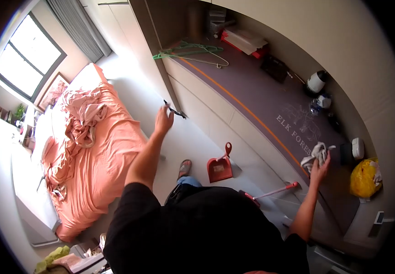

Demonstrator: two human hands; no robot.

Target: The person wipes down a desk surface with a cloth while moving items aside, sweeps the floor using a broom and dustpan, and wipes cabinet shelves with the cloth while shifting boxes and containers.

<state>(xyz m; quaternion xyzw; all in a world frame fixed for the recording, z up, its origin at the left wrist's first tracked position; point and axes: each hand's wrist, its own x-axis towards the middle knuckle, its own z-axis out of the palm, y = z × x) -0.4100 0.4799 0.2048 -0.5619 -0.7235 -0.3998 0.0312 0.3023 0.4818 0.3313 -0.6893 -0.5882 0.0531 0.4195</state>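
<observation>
My left hand (163, 120) is raised over the floor beside the cabinet front, its fingers closed on a thin black object (176, 112) whose kind I cannot make out. My right hand (320, 171) grips a crumpled greyish-white cloth (315, 156) over the near end of the dark mat (270, 98), which has an orange stripe and printed lettering. Right of that hand are a white rounded container (357, 148) and a yellow plastic bag (364, 179).
On the mat's far part lie green and white hangers (189, 49), a red tray with papers (245, 42) and a white-and-black appliance (316, 83). A red dustpan (219, 170) and a broom (275, 191) lie on the floor. Left stands a bed with orange bedding (111, 169).
</observation>
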